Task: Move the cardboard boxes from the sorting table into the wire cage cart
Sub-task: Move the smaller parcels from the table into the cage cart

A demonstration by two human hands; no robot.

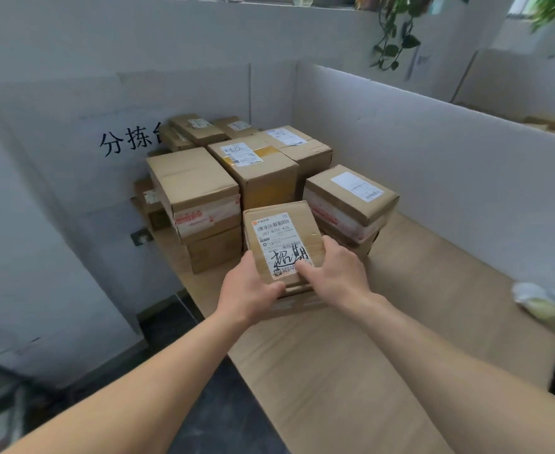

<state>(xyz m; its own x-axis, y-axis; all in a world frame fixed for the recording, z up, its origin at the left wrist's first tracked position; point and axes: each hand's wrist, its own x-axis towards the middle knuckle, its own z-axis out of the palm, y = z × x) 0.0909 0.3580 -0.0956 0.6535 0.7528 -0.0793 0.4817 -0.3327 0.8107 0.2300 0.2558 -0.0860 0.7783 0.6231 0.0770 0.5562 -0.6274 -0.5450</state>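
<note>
A small labelled cardboard box [281,235] is gripped at its near end by both hands: its near left corner is clasped by the left hand [248,291], its near right edge by the right hand [336,271], whose thumb is laid on the label. Just beyond the fingertips, stacked boxes [192,185] are seen on the sorting table [417,290]

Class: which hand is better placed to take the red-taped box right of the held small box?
Likely right: the right hand grips the small box on its right side, beside the red-taped box; the left hand holds its left corner.
</note>
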